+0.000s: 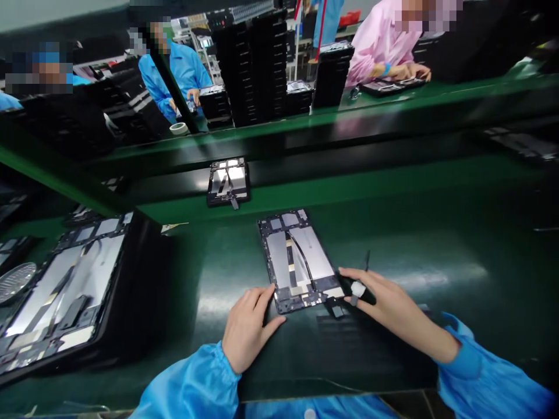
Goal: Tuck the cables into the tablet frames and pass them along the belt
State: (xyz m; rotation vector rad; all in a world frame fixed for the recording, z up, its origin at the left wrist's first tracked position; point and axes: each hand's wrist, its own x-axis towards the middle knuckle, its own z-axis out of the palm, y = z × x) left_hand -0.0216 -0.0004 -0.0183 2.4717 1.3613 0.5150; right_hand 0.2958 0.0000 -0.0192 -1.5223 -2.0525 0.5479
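An opened tablet (321, 259) lies tilted on the green bench in front of me, its silvery inside, dark frame, thin black cable and gold-and-black flex strip exposed. My left hand (248, 326) rests at its lower left corner, thumb and forefinger apart, fingertips touching the edge. By the lower right corner is my right hand (384, 302), fingers curled around a small dark item with a whitish-grey part (358, 289); I cannot make out what it is. A thin dark tip (367, 260) sticks up behind that hand. A small grey tab (337, 311) hangs from the tablet's lower edge.
A black tray stack (144, 279) with another opened tablet (65, 273) on top stands at left. One more opened tablet (227, 179) sits farther back, near the green rail (279, 131). Beyond are tall black tray stacks (251, 70) and co-workers in blue and pink sleeves.
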